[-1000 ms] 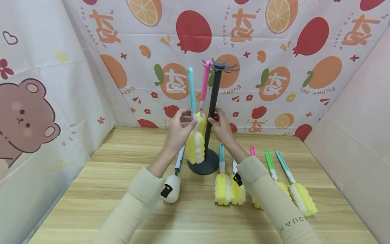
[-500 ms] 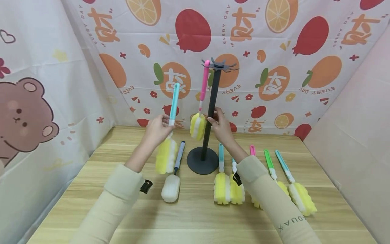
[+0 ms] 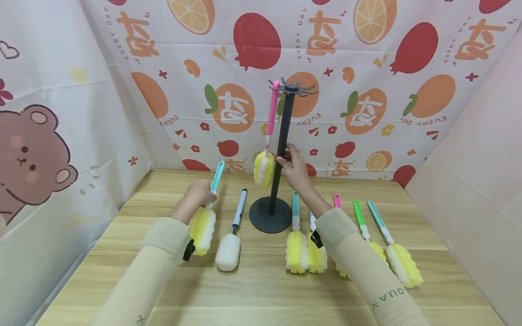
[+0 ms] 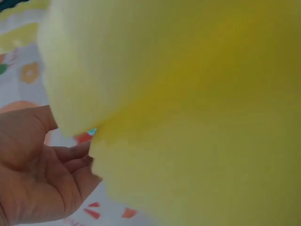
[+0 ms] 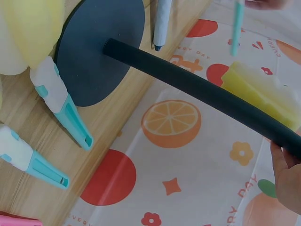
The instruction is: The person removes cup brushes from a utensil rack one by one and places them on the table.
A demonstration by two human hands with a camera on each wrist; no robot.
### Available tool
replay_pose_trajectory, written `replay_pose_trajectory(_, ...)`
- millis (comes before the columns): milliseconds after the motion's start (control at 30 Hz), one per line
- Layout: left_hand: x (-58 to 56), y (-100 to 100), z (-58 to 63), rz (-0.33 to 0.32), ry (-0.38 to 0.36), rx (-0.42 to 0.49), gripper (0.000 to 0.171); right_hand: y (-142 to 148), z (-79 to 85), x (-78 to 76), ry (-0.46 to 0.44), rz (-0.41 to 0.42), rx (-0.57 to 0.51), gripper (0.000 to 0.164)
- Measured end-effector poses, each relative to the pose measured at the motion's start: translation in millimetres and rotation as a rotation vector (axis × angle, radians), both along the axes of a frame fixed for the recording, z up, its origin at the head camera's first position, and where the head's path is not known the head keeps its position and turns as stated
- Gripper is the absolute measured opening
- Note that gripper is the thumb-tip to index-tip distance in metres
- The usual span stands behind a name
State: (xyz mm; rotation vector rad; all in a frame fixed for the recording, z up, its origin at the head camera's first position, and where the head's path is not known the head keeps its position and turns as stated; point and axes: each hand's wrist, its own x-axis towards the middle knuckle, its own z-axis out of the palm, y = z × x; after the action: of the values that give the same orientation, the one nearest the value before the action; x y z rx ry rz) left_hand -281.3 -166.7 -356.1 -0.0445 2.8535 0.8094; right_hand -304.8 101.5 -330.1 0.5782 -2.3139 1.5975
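Observation:
My left hand point(image 3: 196, 194) grips a sponge cup brush by the neck below its teal handle point(image 3: 217, 176). The brush's yellow-and-white sponge head point(image 3: 202, 232) hangs low at the left; whether it touches the table cannot be told. In the left wrist view that sponge point(image 4: 202, 141) covers most of the picture and hides the grip. With curled fingers, my right hand point(image 3: 297, 170) holds the black pole point(image 3: 284, 129) of a stand, partway up. A pink-handled sponge brush point(image 3: 272, 111) hangs from a hook on the stand's left side.
A white-headed brush point(image 3: 228, 251) lies left of the stand's round base point(image 3: 270, 214). To the right lie several yellow sponge brushes, including one with a green handle point(image 3: 360, 217) and a teal-handled one point(image 3: 401, 265). The patterned cloth point(image 3: 183, 99) borders the wooden table point(image 3: 253, 294).
My left hand has carried the teal-handled brush away from the stand, leftward and down toward the table. The right hand has stayed on the pole.

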Motion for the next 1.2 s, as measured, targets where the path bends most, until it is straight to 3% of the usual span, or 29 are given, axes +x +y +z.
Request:
replay_pose_trajectory(233,-9.1,4.3,-26.2,-0.008,-0.082,-0.044,0.006,0.2,-0.5,-1.7,-0.002,-0.004,-0.003,0.042)
replay_pose_trajectory(500,-13.5,9.5,-49.0,-0.005,-0.130,-0.085,0.008,-0.3,-0.9,-2.9,0.028,-0.017,0.014,0.043)
replay_pose_trajectory(1200,-11.8,14.8,-60.7,0.010,-0.174,-0.118,0.004,-0.8,0.0,-1.7,0.012,-0.020,0.018,0.041)
